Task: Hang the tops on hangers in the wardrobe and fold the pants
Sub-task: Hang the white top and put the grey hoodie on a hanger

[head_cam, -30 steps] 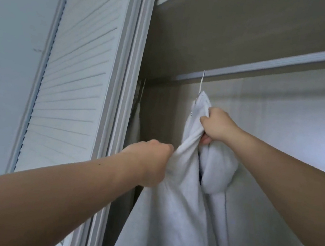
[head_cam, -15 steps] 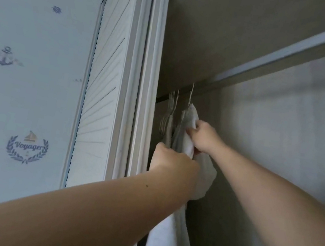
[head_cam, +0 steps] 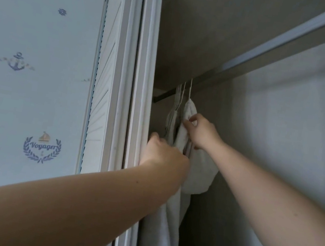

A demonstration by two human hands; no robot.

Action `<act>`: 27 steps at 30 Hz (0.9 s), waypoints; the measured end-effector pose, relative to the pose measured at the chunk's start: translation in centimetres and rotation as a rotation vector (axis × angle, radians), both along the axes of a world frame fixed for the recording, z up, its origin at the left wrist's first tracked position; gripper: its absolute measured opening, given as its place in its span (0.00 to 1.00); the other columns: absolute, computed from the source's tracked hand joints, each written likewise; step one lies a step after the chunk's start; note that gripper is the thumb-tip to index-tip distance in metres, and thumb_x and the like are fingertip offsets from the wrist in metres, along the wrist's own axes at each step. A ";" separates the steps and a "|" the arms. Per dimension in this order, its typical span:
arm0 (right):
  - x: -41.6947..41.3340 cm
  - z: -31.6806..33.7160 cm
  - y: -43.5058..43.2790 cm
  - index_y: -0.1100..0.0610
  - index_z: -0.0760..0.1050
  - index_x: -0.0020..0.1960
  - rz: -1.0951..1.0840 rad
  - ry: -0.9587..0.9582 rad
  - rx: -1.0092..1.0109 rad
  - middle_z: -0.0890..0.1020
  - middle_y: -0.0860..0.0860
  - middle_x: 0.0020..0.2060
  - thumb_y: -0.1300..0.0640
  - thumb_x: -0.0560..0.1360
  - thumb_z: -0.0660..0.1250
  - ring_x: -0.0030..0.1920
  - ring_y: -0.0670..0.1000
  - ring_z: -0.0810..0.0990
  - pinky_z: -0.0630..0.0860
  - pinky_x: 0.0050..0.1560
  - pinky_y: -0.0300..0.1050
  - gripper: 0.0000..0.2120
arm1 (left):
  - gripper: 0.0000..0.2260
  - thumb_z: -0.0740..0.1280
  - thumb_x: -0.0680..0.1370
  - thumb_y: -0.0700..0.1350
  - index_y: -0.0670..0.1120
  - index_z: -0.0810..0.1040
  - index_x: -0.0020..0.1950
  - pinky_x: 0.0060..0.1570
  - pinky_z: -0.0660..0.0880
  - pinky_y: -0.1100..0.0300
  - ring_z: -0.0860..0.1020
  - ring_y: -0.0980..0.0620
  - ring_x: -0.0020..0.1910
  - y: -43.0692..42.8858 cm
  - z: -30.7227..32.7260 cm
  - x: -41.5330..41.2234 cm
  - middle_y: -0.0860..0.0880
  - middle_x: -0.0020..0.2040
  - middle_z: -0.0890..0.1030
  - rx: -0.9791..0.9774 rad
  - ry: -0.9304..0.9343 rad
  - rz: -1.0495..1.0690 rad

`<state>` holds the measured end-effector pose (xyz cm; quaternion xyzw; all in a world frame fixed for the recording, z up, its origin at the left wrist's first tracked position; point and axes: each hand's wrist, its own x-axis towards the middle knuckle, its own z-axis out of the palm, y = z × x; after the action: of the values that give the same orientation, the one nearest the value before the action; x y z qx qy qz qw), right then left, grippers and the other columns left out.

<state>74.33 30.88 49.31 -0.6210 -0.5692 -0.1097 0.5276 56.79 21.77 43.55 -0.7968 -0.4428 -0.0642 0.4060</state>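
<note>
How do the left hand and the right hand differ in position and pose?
The right hand is higher, near the hanger hook, while the left hand is lower, beside the door frame. The right hand pinches the white top near its collar; the left hand shows only its back, so its grip is hidden. Both reach up to the same top.

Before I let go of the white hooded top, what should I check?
1. Seating of the thin white hanger hook on the dark wardrobe rail: cannot tell, its top is hidden.
2. The white hooded top hanging down below that hook: ok.
3. The right hand pinching the collar: ok.
4. The left hand gripping the fabric: cannot tell, fingers hidden.
5. The neighbouring white hangers apart from the top: cannot tell.
</note>
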 end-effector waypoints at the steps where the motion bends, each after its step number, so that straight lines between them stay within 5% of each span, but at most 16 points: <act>1: 0.2 -0.2 -0.5 0.51 0.69 0.70 -0.008 -0.052 0.005 0.79 0.58 0.61 0.38 0.81 0.58 0.52 0.56 0.80 0.80 0.47 0.51 0.24 | 0.07 0.69 0.78 0.47 0.46 0.76 0.53 0.68 0.60 0.41 0.72 0.40 0.62 0.0 -0.1 -0.1 0.46 0.41 0.71 0.048 0.019 -0.021; 4: 0.0 -0.7 -2.7 0.46 0.58 0.79 -0.028 -0.246 0.012 0.65 0.55 0.77 0.33 0.81 0.50 0.75 0.59 0.65 0.66 0.71 0.60 0.31 | 0.17 0.68 0.77 0.53 0.47 0.76 0.64 0.72 0.49 0.34 0.67 0.38 0.70 -0.2 -0.5 -1.9 0.45 0.60 0.78 0.224 0.036 -0.127; 9: -3.2 -1.7 -7.0 0.36 0.42 0.79 -0.168 -0.440 0.061 0.45 0.44 0.82 0.26 0.75 0.37 0.81 0.52 0.40 0.43 0.76 0.67 0.35 | 0.26 0.55 0.81 0.62 0.49 0.67 0.75 0.71 0.32 0.31 0.46 0.37 0.81 -1.6 -0.8 -7.4 0.42 0.80 0.62 0.392 0.000 -0.287; 15: -12.2 -4.0 -11.5 0.36 0.32 0.78 -0.169 -0.578 0.108 0.37 0.42 0.80 0.26 0.76 0.34 0.79 0.50 0.32 0.34 0.75 0.64 0.34 | 0.34 0.36 0.79 0.68 0.53 0.42 0.82 0.71 0.29 0.31 0.28 0.38 0.77 -5.3 -3.3 -18.8 0.46 0.82 0.38 0.384 -0.083 -0.195; 22: -28.6 -8.1 -16.9 0.38 0.33 0.79 0.019 -0.663 0.069 0.36 0.43 0.80 0.25 0.74 0.33 0.80 0.51 0.32 0.34 0.76 0.64 0.37 | 0.35 0.30 0.76 0.69 0.54 0.24 0.77 0.72 0.28 0.34 0.23 0.42 0.75 -12.6 -7.3 -35.5 0.49 0.80 0.30 0.294 -0.185 -0.041; 27: -42.1 -11.5 -21.1 0.39 0.35 0.79 0.243 -0.742 0.052 0.38 0.43 0.81 0.25 0.73 0.33 0.80 0.51 0.35 0.38 0.77 0.65 0.38 | 0.35 0.36 0.78 0.69 0.54 0.33 0.81 0.75 0.33 0.35 0.30 0.43 0.79 -19.1 -11.2 -48.2 0.50 0.82 0.36 0.249 -0.276 0.113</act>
<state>32.22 9.76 37.85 -0.4537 -0.7876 -0.2779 0.3109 8.58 2.63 32.37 -0.6979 -0.5272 -0.2041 0.4398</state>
